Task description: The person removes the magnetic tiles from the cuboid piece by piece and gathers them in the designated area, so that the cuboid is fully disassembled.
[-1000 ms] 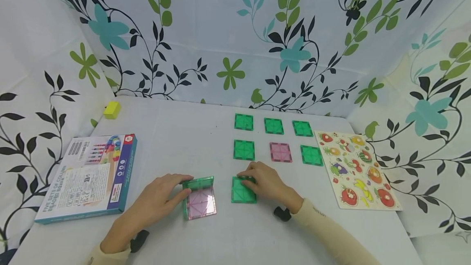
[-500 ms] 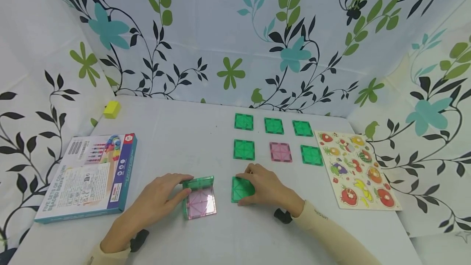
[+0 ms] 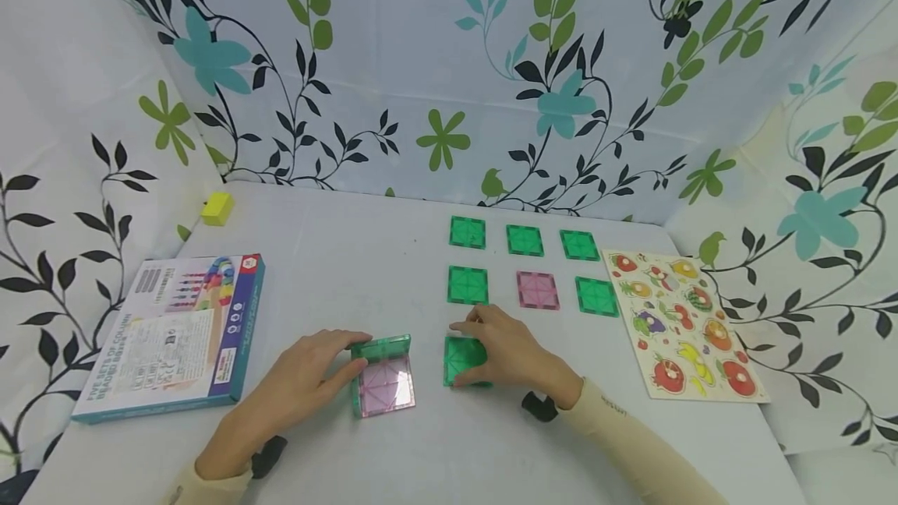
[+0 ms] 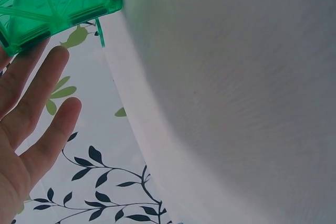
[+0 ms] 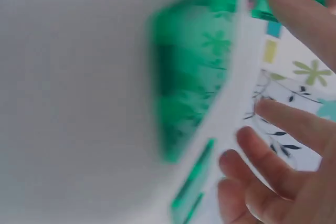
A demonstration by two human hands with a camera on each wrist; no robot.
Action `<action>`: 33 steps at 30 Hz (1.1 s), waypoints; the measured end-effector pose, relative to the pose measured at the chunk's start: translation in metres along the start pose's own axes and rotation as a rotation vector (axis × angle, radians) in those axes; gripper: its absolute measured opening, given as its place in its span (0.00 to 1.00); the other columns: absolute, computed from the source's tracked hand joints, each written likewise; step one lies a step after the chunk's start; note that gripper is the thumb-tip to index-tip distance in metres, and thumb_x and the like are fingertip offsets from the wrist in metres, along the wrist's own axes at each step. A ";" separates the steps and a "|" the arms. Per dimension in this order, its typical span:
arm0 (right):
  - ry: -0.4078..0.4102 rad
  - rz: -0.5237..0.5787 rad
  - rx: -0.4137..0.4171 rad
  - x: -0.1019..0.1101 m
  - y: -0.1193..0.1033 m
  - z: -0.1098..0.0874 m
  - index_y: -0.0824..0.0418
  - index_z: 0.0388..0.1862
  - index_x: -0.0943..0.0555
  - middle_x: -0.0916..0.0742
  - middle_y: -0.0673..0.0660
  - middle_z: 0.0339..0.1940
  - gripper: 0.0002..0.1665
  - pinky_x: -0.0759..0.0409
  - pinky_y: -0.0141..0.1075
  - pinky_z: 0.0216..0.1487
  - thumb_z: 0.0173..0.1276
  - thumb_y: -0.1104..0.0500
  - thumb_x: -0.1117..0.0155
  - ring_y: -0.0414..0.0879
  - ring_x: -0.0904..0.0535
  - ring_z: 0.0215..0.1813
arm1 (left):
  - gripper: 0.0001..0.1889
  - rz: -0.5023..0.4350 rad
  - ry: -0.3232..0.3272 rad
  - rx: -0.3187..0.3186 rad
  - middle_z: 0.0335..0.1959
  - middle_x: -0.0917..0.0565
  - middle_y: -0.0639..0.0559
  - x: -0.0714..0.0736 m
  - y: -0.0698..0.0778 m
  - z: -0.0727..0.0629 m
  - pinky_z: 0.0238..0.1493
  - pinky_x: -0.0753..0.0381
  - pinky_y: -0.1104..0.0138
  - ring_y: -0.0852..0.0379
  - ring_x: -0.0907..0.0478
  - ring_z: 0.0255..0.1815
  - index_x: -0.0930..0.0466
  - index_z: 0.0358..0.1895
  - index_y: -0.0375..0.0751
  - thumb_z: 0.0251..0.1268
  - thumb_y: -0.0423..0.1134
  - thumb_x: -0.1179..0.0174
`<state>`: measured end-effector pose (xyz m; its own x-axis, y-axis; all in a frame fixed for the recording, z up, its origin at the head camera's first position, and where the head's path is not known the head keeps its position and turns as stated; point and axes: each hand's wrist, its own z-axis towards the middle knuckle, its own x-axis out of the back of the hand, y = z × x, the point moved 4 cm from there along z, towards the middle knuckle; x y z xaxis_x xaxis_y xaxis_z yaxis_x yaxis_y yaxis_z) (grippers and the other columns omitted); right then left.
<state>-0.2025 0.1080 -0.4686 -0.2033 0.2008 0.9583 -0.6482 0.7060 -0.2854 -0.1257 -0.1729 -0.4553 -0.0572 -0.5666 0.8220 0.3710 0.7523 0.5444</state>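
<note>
In the head view my left hand [image 3: 309, 369] holds the corner of a small structure of magnetic tiles. Its thumb and index finger are at two upright green tiles [image 3: 382, 347], which stand on edges of a flat pink tile [image 3: 387, 386]. The left wrist view shows green tile plastic [image 4: 58, 9] by the fingers, the others spread loosely; the thumb is hidden there. My right hand [image 3: 508, 349] hovers over a green magnetic tile [image 3: 459, 357] flat on the table, thumb near its front edge and index finger beyond its back edge. The right wrist view shows these fingers apart from the blurred tile [image 5: 194, 72].
Several green tiles [image 3: 468, 285] and one pink tile [image 3: 538, 290] lie in two rows behind. A boxed toy [image 3: 168, 333] lies left, a yellow block [image 3: 217, 209] back left, and a fruit-picture board [image 3: 684, 326] right. Patterned cloth [image 3: 393, 61] surrounds the white table.
My right thumb has moved from the middle of the green tile toward its front edge, spreading the grasp. The left hand and its structure stay in place; the head view has shifted slightly.
</note>
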 end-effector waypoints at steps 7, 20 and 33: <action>0.178 0.165 0.157 0.023 -0.037 0.026 0.52 0.65 0.19 0.15 0.52 0.55 0.34 0.16 0.39 0.54 0.63 0.42 0.24 0.45 0.19 0.57 | 0.19 -0.004 -0.007 0.019 0.57 0.13 0.55 0.001 0.000 -0.001 0.60 0.16 0.50 0.50 0.16 0.60 0.19 0.63 0.48 0.73 0.47 0.37; 0.120 0.201 0.320 0.005 -0.074 0.062 0.54 0.53 0.12 0.09 0.45 0.42 0.16 0.22 0.22 0.41 0.68 0.52 0.27 0.34 0.16 0.42 | 0.23 0.012 0.003 0.107 0.57 0.13 0.50 0.003 -0.004 -0.004 0.61 0.19 0.45 0.45 0.17 0.62 0.18 0.61 0.44 0.72 0.55 0.38; 0.157 0.179 0.302 0.000 -0.073 0.062 0.50 0.47 0.09 0.10 0.43 0.37 0.11 0.29 0.20 0.34 0.67 0.54 0.26 0.31 0.21 0.34 | 0.16 0.005 0.000 0.153 0.45 0.10 0.56 0.002 -0.007 -0.002 0.52 0.15 0.51 0.51 0.14 0.50 0.16 0.48 0.51 0.68 0.57 0.35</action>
<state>-0.2008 0.0145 -0.4488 -0.2335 0.4211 0.8764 -0.8041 0.4232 -0.4176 -0.1265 -0.1801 -0.4583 -0.0558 -0.5624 0.8250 0.2253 0.7979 0.5592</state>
